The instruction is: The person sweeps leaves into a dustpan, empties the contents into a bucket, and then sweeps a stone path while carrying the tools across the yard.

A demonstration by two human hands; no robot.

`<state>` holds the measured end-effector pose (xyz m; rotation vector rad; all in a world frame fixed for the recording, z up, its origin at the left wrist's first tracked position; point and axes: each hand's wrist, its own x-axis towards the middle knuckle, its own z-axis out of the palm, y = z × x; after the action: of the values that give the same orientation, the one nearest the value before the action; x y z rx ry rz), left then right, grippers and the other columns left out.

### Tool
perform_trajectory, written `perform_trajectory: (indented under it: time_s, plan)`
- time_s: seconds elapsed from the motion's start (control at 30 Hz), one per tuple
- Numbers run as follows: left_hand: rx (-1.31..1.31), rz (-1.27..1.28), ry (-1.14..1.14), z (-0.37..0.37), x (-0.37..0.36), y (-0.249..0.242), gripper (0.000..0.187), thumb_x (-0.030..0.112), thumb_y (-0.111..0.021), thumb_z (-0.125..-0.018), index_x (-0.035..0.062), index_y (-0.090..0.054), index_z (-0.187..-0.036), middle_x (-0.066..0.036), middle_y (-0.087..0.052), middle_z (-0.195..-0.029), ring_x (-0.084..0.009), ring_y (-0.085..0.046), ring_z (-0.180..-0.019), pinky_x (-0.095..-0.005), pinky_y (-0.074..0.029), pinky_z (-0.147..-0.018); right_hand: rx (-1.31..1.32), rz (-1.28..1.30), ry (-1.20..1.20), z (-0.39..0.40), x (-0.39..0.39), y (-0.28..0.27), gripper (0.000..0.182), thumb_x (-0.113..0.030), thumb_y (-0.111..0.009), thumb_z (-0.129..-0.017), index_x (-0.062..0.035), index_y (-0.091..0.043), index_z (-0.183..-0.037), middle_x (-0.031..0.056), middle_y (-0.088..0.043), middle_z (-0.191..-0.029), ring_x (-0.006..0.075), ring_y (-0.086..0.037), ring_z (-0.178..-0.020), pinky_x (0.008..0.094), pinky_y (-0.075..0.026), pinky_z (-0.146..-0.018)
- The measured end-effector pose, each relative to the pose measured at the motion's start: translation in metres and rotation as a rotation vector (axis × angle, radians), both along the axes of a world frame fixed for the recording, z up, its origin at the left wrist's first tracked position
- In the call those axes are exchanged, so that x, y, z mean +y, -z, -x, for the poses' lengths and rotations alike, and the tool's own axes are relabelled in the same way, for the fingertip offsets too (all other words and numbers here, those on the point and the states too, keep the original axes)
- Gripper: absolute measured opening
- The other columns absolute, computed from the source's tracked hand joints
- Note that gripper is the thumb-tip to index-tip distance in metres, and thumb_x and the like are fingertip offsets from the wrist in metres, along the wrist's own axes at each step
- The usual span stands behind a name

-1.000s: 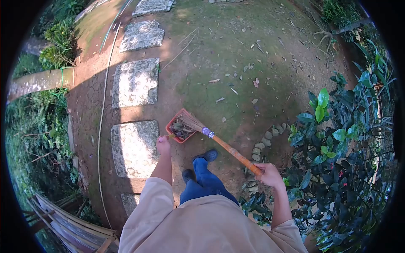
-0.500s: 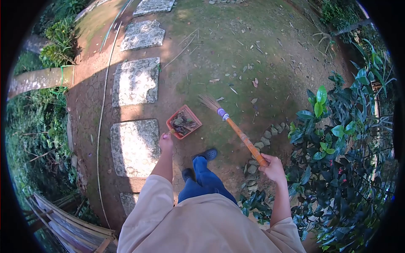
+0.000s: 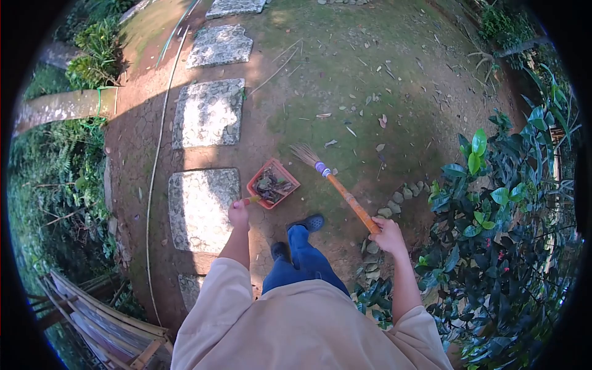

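Note:
My left hand [image 3: 238, 214] is closed around the short handle of a red-orange dustpan [image 3: 285, 169], low in front of my legs. Dry leaves and debris [image 3: 269, 186] lie heaped inside the pan. In my right hand [image 3: 390, 237] is the top end of a stick broom [image 3: 348, 198] with an orange-brown handle and a purple and white binding. Its thin bristles [image 3: 303, 154] fan out just above and to the right of the pan, pointing away from me.
Stone slabs [image 3: 206, 209] form a path on the left, with a long pale pole [image 3: 158, 148] beside it. Fallen leaves [image 3: 383, 121] dot the mossy ground ahead. Small border stones [image 3: 394, 206] and a leafy shrub [image 3: 475, 203] stand on the right.
The view has shifted slightly. My right hand and the broom handle have come a little leftward. The dustpan has drawn slightly nearer to me, and more of its handle shows.

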<state>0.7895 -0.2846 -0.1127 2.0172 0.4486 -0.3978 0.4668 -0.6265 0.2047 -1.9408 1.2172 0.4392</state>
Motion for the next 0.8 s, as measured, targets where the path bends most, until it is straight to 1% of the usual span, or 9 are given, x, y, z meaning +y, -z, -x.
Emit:
perform_trajectory:
  time_s: [0.03, 0.13, 0.23, 0.33, 0.43, 0.53, 0.63, 0.73, 0.8]
  plan:
    - [0.002, -0.058, 0.016, 0.003, -0.001, -0.018, 0.034, 0.026, -0.054, -0.095, 0.0012, -0.070, -0.113, -0.008, -0.070, -0.091, -0.0163, -0.064, -0.081, -0.0307, -0.051, -0.075, 0.012, 0.001, -0.011, 0.000, 0.002, 0.000, 0.066, -0.011, -0.080, -0.067, -0.0038, -0.064, -0.131, 0.0224, -0.071, -0.112, 0.0309, -0.071, -0.105, 0.0370, -0.054, -0.092]
    - [-0.006, -0.124, 0.049, 0.009, 0.003, -0.032, 0.034, 0.024, -0.056, -0.095, 0.0004, -0.068, -0.117, -0.008, -0.070, -0.092, -0.0164, -0.065, -0.081, -0.0305, -0.052, -0.072, -0.042, 0.038, -0.145, 0.006, 0.009, 0.005, 0.067, -0.002, -0.077, -0.068, -0.0012, -0.062, -0.133, 0.0125, -0.070, -0.076, 0.0136, -0.061, -0.053, 0.0308, -0.050, -0.051]
    - [-0.039, -0.033, 0.014, 0.013, 0.007, -0.022, 0.033, 0.022, -0.057, -0.094, 0.0002, -0.068, -0.116, -0.009, -0.070, -0.092, -0.0162, -0.065, -0.076, -0.0320, -0.053, -0.068, 0.010, -0.089, -0.099, 0.015, 0.015, -0.001, 0.068, 0.001, -0.076, -0.069, -0.0022, -0.061, -0.135, 0.0102, -0.071, -0.081, 0.0115, -0.059, -0.051, 0.0285, -0.046, -0.046]
    - [-0.037, -0.001, -0.031, 0.005, 0.004, -0.012, 0.031, 0.023, -0.057, -0.094, 0.0002, -0.070, -0.111, -0.009, -0.069, -0.089, -0.0157, -0.064, -0.072, -0.0329, -0.052, -0.066, -0.013, -0.327, 0.151, 0.028, 0.021, -0.028, 0.068, 0.005, -0.074, -0.071, -0.0026, -0.059, -0.137, 0.0086, -0.072, -0.091, 0.0093, -0.057, -0.050, 0.0261, -0.044, -0.043]
    - [0.054, -0.037, 0.038, 0.000, 0.006, -0.037, 0.029, 0.024, -0.056, -0.094, 0.0004, -0.071, -0.106, -0.009, -0.068, -0.084, -0.0153, -0.063, -0.067, -0.0332, -0.051, -0.062, -0.037, -0.347, 0.202, 0.041, 0.022, -0.049, 0.068, 0.008, -0.072, -0.072, -0.0013, -0.058, -0.138, 0.0081, -0.072, -0.098, 0.0081, -0.056, -0.050, 0.0252, -0.043, -0.043]
    - [0.022, -0.102, 0.059, 0.001, 0.004, -0.062, 0.029, 0.024, -0.055, -0.095, 0.0005, -0.070, -0.103, -0.009, -0.066, -0.079, -0.0157, -0.061, -0.064, -0.0339, -0.050, -0.060, -0.045, -0.290, 0.190, 0.043, 0.022, -0.055, 0.067, 0.006, -0.073, -0.071, -0.0001, -0.059, -0.137, 0.0080, -0.072, -0.094, 0.0088, -0.057, -0.051, 0.0256, -0.044, -0.043]
    - [-0.003, -0.055, 0.043, 0.004, 0.011, -0.076, 0.030, 0.024, -0.054, -0.095, 0.0004, -0.070, -0.102, -0.009, -0.065, -0.079, -0.0166, -0.062, -0.068, -0.0356, -0.050, -0.063, -0.003, -0.187, 0.121, 0.033, 0.020, -0.050, 0.067, -0.001, -0.075, -0.069, -0.0007, -0.060, -0.135, 0.0154, -0.074, -0.096, 0.0155, -0.068, -0.063, 0.0299, -0.053, -0.056]
    - [-0.028, -0.110, 0.073, 0.006, 0.024, -0.079, 0.031, 0.025, -0.053, -0.095, -0.0002, -0.070, -0.106, -0.011, -0.066, -0.084, -0.0177, -0.063, -0.077, -0.0367, -0.051, -0.072, -0.116, -0.008, 0.012, 0.033, 0.018, -0.015, 0.068, 0.001, -0.073, -0.069, 0.0015, -0.060, -0.135, 0.0099, -0.072, -0.084, 0.0109, -0.060, -0.052, 0.0276, -0.047, -0.046]
    - [-0.033, -0.152, 0.076, 0.009, 0.032, -0.079, 0.034, 0.025, -0.054, -0.095, -0.0004, -0.069, -0.111, -0.012, -0.068, -0.091, -0.0191, -0.064, -0.085, -0.0366, -0.051, -0.078, -0.065, 0.018, 0.005, 0.019, 0.020, -0.016, 0.065, -0.005, -0.076, -0.067, 0.0010, -0.062, -0.130, 0.0185, -0.071, -0.103, 0.0253, -0.067, -0.088, 0.0332, -0.051, -0.078]
